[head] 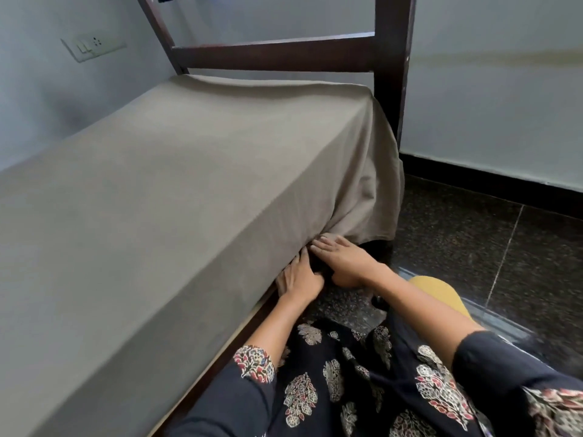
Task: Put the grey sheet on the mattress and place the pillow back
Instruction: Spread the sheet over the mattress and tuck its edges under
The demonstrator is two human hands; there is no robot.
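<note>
You are looking into a pale room corner with a dark wooden bed frame (391, 58).
On your left, a white switch plate (93, 45) sits high on the blue-grey wall (489, 105). The frame's cross rail (274, 53) joins a thick post at the corner. On your right, black skirting (489, 181) edges a dark speckled stone floor (457, 234) crossed by one thin pale joint line (505, 253). The light is soft and even.

Matt cloth sheet (176, 171); glossy dark wood frame (277, 53); polished speckled floor (473, 247).
</note>
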